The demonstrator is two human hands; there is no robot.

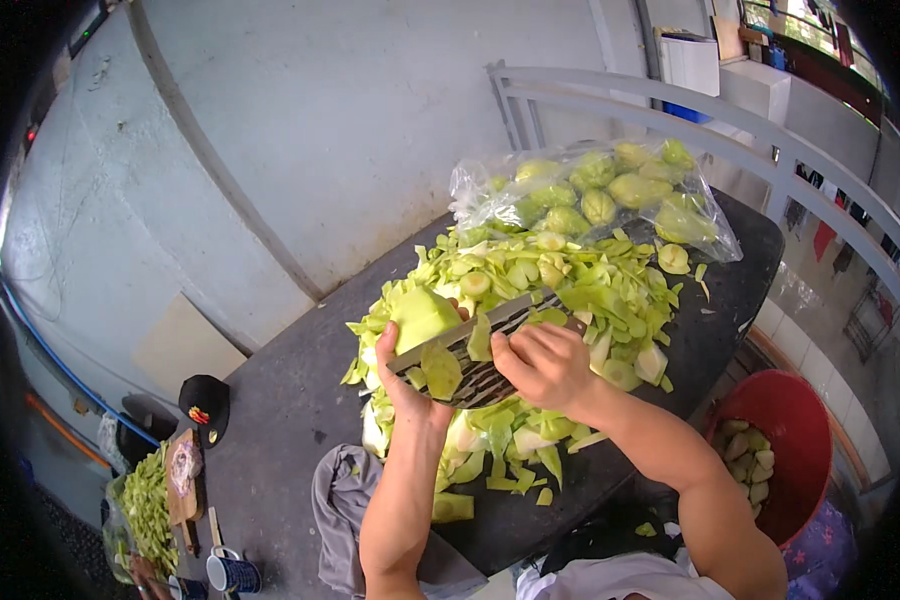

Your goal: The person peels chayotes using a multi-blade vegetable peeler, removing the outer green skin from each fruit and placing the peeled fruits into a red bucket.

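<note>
We see the pale green fruit just above the heap of peelings, cupped in the left hand, partly closed with the thumb along one side, likely to steady it against the blade. The right hand is curled tight at the handle end of the wide knife, whose flat side, stuck with scraps, slants before the fruit. Working over the heap probably lets us keep scraps together, while the clear bag of whole fruits sits behind, apparently out of the hands' way. Under everything we have a dark table, with a grey cloth near the left forearm; around it, a pale wall, a railing and a red bucket.
</note>
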